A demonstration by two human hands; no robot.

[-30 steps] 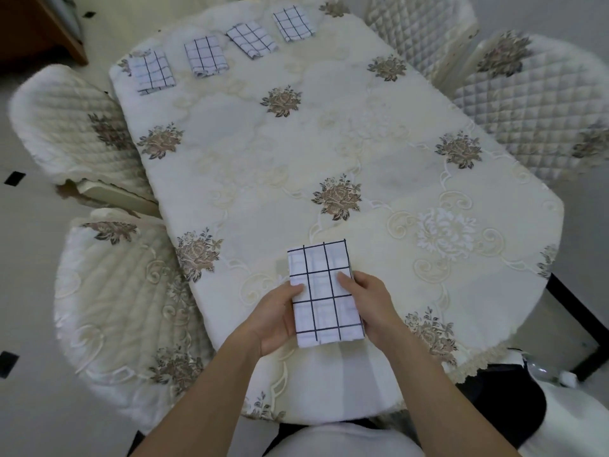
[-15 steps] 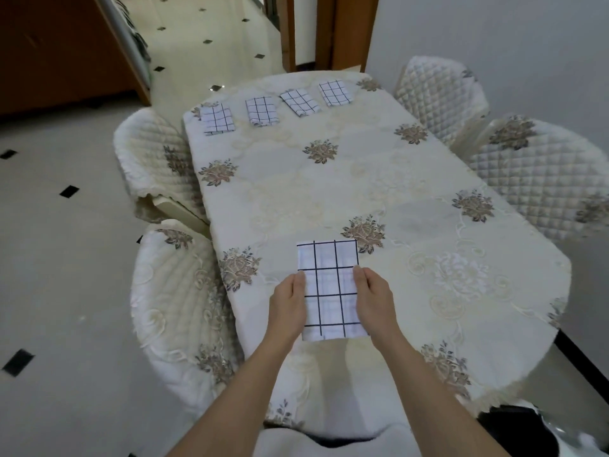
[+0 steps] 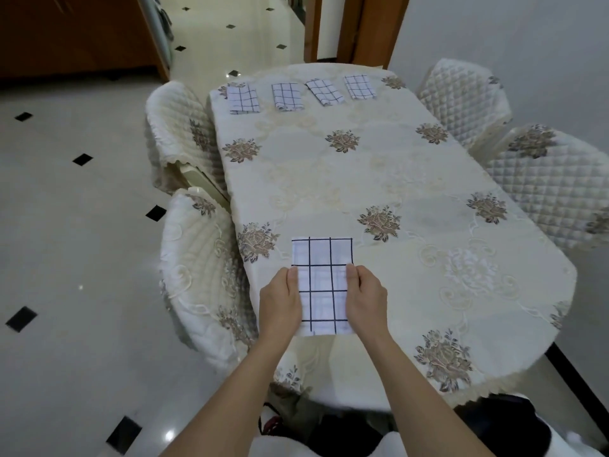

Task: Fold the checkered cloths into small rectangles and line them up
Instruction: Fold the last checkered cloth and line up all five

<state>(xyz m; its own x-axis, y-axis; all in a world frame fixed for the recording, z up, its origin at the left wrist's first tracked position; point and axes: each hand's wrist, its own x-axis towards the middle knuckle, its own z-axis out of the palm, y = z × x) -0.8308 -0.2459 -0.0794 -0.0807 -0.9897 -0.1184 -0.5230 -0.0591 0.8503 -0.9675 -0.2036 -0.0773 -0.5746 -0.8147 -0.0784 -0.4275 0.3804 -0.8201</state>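
Checkered cloth [image 3: 322, 258] | left fingers [image 3: 293, 276] pinch its left edge | right fingers [image 3: 351, 275] pinch its right edge

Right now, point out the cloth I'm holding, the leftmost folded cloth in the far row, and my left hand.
held cloth [image 3: 321, 255]: head view, upper middle.
leftmost folded cloth [image 3: 243, 99]: head view, its centre.
left hand [image 3: 280, 303]: head view, back of hand.

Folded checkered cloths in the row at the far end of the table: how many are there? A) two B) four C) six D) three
B: the far row holds four folded cloths; the fifth cloth is apart from them, gripped at its sides by the left hand and right hand.
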